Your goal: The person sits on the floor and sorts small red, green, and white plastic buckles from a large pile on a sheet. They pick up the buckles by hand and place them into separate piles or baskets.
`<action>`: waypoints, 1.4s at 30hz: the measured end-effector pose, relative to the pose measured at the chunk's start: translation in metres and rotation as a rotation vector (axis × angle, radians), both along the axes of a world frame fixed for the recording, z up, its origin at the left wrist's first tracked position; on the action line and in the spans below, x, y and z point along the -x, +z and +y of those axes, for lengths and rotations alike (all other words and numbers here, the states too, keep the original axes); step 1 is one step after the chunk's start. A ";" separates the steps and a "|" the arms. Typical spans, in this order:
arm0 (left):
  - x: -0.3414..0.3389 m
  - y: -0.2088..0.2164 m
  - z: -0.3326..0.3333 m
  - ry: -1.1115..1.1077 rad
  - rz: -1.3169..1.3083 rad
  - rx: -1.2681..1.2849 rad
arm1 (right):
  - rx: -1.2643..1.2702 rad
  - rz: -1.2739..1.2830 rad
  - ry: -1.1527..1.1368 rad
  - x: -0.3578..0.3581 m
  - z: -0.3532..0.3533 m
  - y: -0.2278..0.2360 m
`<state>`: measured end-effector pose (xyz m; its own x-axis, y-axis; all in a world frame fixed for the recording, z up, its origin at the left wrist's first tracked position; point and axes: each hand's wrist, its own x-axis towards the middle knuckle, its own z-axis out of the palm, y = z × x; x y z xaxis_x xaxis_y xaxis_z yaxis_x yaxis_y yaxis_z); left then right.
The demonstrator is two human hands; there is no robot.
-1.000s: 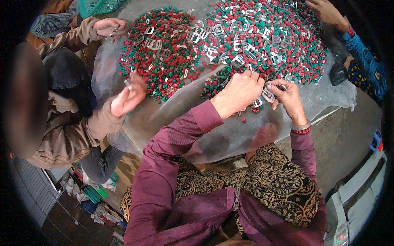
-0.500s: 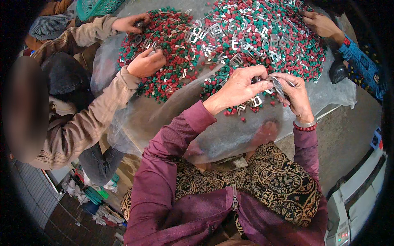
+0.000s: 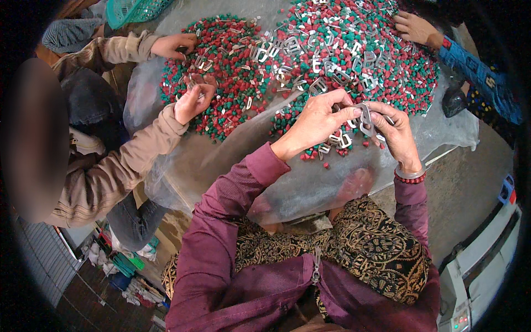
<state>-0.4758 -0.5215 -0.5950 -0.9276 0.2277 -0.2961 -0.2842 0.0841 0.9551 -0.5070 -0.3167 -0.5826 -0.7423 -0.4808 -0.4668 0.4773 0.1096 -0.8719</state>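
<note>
A silver-grey metal buckle (image 3: 366,120) is held up between my hands, above the near edge of a heap of small red and green pellets (image 3: 412,83). My left hand (image 3: 321,119) pinches the buckle's upper left part between thumb and fingertips. On its other side, my right hand (image 3: 399,133) has thumb and fingers closed round it. Another bit of metal shows among the right fingers, too covered to make out fully. Below my hands, loose buckles (image 3: 338,139) lie at the heap's edge. More buckles (image 3: 291,45) are scattered over the pellets.
A clear plastic sheet (image 3: 221,177) lies under both heaps. At left, a person's hands (image 3: 194,100) are over the smaller pellet heap (image 3: 227,110). Another person's hand (image 3: 416,29) reaches in at upper right. A green basket (image 3: 130,12) stands at upper left, a pale machine (image 3: 456,288) at lower right.
The buckle between my hands has turned and now hangs more upright. The left person's nearer hand has lifted and opened. The upper-right person's hand has shifted left over the heap.
</note>
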 end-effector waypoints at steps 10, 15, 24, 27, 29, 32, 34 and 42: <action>0.019 0.012 -0.032 0.382 -0.110 -0.615 | 0.039 -0.121 0.042 -0.002 0.030 -0.011; 0.015 0.000 -0.047 0.175 -0.215 -0.943 | 0.615 -0.386 -0.112 -0.019 0.031 -0.018; -0.016 -0.031 -0.029 -0.465 -0.139 0.239 | -0.741 0.733 0.476 -0.071 0.007 -0.079; -0.057 -0.078 -0.014 -0.469 0.470 0.978 | -0.726 0.829 0.367 -0.072 0.002 -0.091; -0.062 -0.086 -0.006 -0.482 0.464 1.127 | -0.726 0.809 0.275 -0.064 0.004 -0.095; -0.048 -0.077 -0.015 -0.409 0.404 0.982 | -0.395 0.313 -0.026 -0.042 0.015 -0.086; -0.028 -0.061 -0.029 -0.315 0.322 0.840 | -0.016 -0.130 -0.236 -0.032 0.015 -0.063; 0.017 -0.013 -0.063 -0.106 -0.277 -0.543 | 0.373 -0.335 -0.001 -0.024 0.023 -0.045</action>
<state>-0.4933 -0.5845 -0.6078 -0.7970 0.5006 -0.3380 -0.5442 -0.3523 0.7614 -0.4829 -0.2935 -0.6275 -0.5817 -0.6596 -0.4760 0.7375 -0.1807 -0.6508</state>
